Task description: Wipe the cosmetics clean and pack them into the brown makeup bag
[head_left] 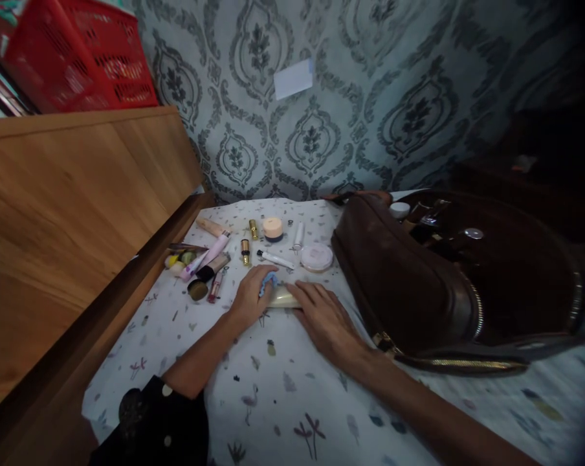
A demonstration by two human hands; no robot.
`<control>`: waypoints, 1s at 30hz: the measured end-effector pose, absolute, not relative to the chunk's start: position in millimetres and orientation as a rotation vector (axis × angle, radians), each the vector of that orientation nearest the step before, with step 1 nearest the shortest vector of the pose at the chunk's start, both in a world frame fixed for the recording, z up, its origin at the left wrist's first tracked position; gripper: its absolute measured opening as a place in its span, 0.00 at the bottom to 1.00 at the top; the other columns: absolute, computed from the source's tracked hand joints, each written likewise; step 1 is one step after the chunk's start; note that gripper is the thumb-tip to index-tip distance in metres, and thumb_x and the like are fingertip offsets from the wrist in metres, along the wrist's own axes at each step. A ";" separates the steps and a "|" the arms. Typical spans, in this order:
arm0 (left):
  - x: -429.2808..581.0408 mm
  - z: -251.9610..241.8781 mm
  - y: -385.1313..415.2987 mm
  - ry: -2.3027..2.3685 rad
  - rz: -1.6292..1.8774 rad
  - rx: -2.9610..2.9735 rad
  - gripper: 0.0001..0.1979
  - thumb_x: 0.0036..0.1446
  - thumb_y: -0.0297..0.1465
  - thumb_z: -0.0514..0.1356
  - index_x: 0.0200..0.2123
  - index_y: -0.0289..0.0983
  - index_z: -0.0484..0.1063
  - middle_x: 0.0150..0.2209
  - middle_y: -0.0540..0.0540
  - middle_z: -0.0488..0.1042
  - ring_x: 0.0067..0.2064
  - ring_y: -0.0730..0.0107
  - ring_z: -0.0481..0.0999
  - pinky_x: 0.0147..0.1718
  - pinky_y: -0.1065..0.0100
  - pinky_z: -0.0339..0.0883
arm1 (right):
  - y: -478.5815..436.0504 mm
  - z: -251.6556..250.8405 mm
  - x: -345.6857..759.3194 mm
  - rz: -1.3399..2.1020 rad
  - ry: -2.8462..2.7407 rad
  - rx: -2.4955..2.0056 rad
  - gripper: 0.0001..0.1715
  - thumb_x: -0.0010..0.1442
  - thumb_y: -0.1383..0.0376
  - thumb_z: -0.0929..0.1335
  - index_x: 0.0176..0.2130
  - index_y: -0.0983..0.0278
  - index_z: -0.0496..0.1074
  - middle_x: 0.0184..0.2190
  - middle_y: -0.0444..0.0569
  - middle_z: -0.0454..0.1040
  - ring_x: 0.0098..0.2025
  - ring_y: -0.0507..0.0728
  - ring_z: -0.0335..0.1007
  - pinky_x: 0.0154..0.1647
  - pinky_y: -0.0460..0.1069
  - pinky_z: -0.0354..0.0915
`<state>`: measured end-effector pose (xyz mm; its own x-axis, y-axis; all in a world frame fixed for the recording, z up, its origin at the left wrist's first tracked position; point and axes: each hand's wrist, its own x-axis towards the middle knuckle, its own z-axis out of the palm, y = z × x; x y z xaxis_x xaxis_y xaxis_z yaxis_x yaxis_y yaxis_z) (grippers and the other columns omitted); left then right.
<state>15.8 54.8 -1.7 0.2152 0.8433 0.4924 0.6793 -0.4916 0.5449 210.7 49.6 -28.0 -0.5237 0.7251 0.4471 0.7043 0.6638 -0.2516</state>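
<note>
Now gripping a pale tube (283,298) just below centre frame, left end and something blue (268,282) in the closed left hand (248,296), right end under the curled right hand (325,317), left of the brown bag (394,272)

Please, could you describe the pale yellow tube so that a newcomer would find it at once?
Find the brown bag at the right, then move left along the patterned cloth to the left hand and right hand. The pale yellow tube lies sideways between them, next to some blue fabric. Unlike the slim, dark-capped white tube beyond it, it is thicker and yellowish.
</note>
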 end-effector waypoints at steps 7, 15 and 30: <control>7.8 1.9 63.5 1.636 1.265 2.086 0.16 0.59 0.23 0.49 0.44 0.38 0.73 0.43 0.43 0.77 0.45 0.61 0.75 0.48 0.60 0.68 | 59.3 -34.0 225.3 0.175 -2.152 -1.127 0.19 0.64 0.67 0.64 0.54 0.64 0.71 0.44 0.56 0.76 0.47 0.65 0.71 0.48 0.59 0.70; 4.4 3.7 62.1 1.837 1.139 1.984 0.12 0.58 0.25 0.50 0.36 0.40 0.73 0.24 0.53 0.69 0.29 0.68 0.70 0.32 0.69 0.61 | 65.0 -37.1 227.6 0.220 -2.089 -1.102 0.19 0.64 0.66 0.63 0.53 0.65 0.70 0.46 0.57 0.76 0.49 0.66 0.71 0.49 0.60 0.69; -6.7 27.5 58.2 2.078 1.001 2.108 0.09 0.64 0.33 0.54 0.39 0.41 0.74 0.32 0.49 0.77 0.36 0.66 0.75 0.36 0.69 0.61 | 73.7 -47.7 230.0 0.002 -1.990 -0.961 0.19 0.67 0.62 0.63 0.53 0.67 0.72 0.51 0.62 0.73 0.51 0.68 0.69 0.50 0.63 0.69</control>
<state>-6.7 58.2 27.5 -0.0897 0.9028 0.4207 0.8917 -0.1154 0.4377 230.0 73.7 -47.7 -0.2950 0.6257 0.7221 0.6246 0.6982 -0.3499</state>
